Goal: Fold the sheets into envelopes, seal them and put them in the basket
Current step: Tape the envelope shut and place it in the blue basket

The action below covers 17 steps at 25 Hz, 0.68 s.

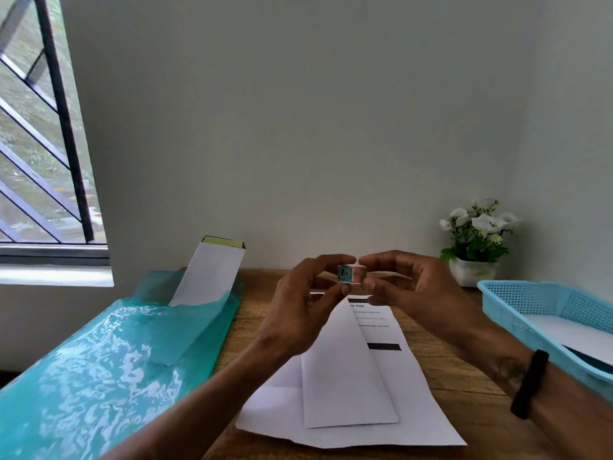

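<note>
Both hands are raised above the wooden table around a small roll of patterned stickers. My left hand pinches the roll between thumb and forefinger. My right hand pinches at its right side with the fingertips. Below them a folded white sheet lies on a larger printed sheet with black bars. The light blue basket stands at the right with a white envelope inside.
A shiny teal plastic bag covers the table's left side, with a white envelope sticking up out of it. A white pot of white flowers stands at the back right by the wall. A barred window is at the left.
</note>
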{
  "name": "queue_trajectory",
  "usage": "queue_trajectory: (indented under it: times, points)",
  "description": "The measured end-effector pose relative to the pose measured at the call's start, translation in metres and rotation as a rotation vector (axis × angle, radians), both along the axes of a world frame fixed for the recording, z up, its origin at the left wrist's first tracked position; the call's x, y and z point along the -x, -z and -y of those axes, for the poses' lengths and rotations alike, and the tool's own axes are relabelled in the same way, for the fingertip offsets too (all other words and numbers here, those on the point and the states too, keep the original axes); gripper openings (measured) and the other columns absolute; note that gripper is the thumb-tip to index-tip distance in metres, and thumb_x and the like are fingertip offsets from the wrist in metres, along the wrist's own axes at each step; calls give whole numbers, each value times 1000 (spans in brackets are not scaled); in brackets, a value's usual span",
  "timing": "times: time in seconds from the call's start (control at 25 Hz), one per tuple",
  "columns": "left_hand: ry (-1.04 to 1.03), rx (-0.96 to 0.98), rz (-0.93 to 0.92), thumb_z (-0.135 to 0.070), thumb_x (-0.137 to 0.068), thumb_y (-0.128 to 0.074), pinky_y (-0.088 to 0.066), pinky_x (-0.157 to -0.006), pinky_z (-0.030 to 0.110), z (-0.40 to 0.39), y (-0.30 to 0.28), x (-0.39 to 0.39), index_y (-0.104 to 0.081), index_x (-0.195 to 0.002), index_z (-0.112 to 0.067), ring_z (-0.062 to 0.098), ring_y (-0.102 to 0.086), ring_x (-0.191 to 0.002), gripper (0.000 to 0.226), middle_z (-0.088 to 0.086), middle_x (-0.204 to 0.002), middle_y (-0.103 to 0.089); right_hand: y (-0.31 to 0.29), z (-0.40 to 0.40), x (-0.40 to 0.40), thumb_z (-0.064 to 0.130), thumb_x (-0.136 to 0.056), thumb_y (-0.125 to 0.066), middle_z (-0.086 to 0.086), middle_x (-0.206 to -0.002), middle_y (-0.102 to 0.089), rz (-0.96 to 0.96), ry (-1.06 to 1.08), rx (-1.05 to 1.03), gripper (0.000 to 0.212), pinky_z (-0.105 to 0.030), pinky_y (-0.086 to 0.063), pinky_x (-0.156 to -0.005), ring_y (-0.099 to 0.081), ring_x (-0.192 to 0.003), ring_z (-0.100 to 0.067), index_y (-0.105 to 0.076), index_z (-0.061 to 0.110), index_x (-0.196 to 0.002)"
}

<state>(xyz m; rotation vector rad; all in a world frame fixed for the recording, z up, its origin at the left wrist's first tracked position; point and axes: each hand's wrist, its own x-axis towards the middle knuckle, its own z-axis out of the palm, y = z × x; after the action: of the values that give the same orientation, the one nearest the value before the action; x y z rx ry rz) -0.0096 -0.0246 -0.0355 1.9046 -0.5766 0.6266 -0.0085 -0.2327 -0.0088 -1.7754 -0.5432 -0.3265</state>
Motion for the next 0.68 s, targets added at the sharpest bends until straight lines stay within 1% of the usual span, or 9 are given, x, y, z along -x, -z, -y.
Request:
queue_trajectory:
  times: [0.08, 0.16, 0.24, 0.32, 0.36, 0.48, 0.56, 0.68]
  points:
    - [13, 5, 6, -25, -97, -74, -60, -79, 18, 1, 1, 1, -66, -132, -39, 2, -72, -104, 39, -14, -116, -74, 2, 1, -1, 18, -84, -84, 0, -102, -82, -29, -23, -5, 25, -45, -64, -87, -79, -96, -18, -78, 22, -108]
    - [29, 31, 4, -26, -93, -78, -59, -80, 15, 2, -1, 2, -63, -132, -38, -2, -72, -104, 44, -17, -116, -73, 3, 1, -1, 20, -85, -83, -3, -100, -82, -59, -62, -2, 22, -42, -64, -87, -79, -96, -22, -78, 17, -106]
    - [53, 62, -3, -28, -90, -81, -59, -82, 16, 2, -2, 3, -62, -134, -34, -2, -73, -104, 48, -16, -118, -73, 3, 1, 0, 19, -87, -80, -4, -99, -82, -84, -79, -20, 18, -39, -65, -86, -78, -97, -21, -79, 15, -105]
    - [4, 28, 42, -35, -89, -82, -61, -84, 18, 2, -2, 4, -65, -130, -30, -3, -73, -101, 44, -17, -115, -75, 3, 2, -1, 21, -89, -78, -2, -98, -82, -79, -63, 0, 15, -36, -65, -84, -78, -96, -16, -80, 17, -103]
    - [-44, 4, 80, -38, -89, -82, -61, -83, 19, 2, -2, 5, -69, -125, -28, -4, -74, -98, 39, -17, -110, -76, 3, 2, -1, 22, -90, -77, -1, -98, -82, -76, -62, 12, 14, -33, -65, -82, -77, -96, -15, -80, 18, -103]
    - [-130, 3, 172, -37, -88, -83, -61, -79, 16, 3, -1, 6, -79, -111, -23, -5, -74, -88, 27, -17, -96, -78, 3, 1, -2, 25, -91, -75, -2, -99, -81, -88, -82, 10, 14, -33, -65, -79, -77, -98, -15, -80, 20, -103]
    - [-144, 10, 194, -35, -87, -83, -60, -78, 14, 1, -2, 7, -81, -109, -22, -4, -75, -85, 25, -16, -94, -79, 4, -2, -2, 25, -92, -74, -3, -100, -81, -98, -87, -5, 15, -34, -65, -80, -76, -99, -16, -80, 19, -104]
    - [-155, 0, 208, -36, -88, -81, -61, -78, 17, 0, -4, 7, -83, -108, -24, -3, -75, -84, 23, -14, -96, -81, 4, -2, -2, 28, -91, -75, -2, -98, -81, -88, -71, 7, 16, -33, -65, -78, -77, -96, -19, -80, 18, -103]
